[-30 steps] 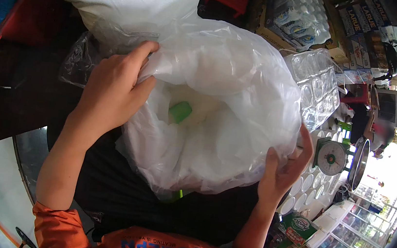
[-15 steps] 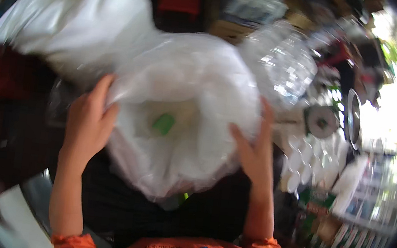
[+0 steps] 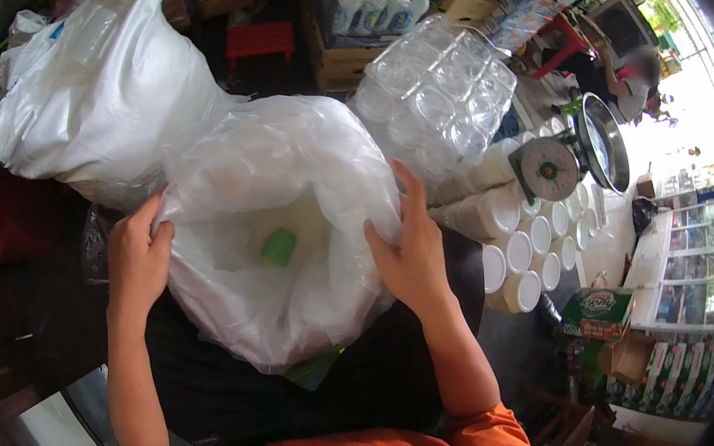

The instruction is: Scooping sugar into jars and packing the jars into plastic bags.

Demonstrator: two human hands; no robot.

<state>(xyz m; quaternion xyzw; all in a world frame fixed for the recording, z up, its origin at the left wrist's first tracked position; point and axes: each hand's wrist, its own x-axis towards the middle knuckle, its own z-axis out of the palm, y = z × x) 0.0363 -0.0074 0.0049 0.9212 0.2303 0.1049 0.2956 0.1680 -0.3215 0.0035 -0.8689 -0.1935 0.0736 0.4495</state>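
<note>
A large clear plastic bag (image 3: 234, 143) stands open in front of me, its mouth spread wide. Deep inside lies a small green object (image 3: 278, 247), perhaps a scoop or cup; pale contents around it are hard to make out. My left hand (image 3: 140, 253) pinches the bag's left rim between thumb and fingers. On the right side, my right hand (image 3: 415, 252) holds the rim with its thumb toward the mouth and its fingers along the outer side. Touching the bag at the far left is a bulky white woven sack (image 3: 116, 99).
Right of the bag are several lidded white tubs (image 3: 521, 290), a dial scale (image 3: 550, 169) with a metal pan, and clear plastic containers (image 3: 442, 92). Farther back are a red stool (image 3: 260, 41) and packed bottles (image 3: 369, 4). Another person (image 3: 632, 91) sits at the far right.
The view has steadied and shifted, so the bag and both hands appear farther left. Both hands stay at the bag's rim, and the green object remains inside.
</note>
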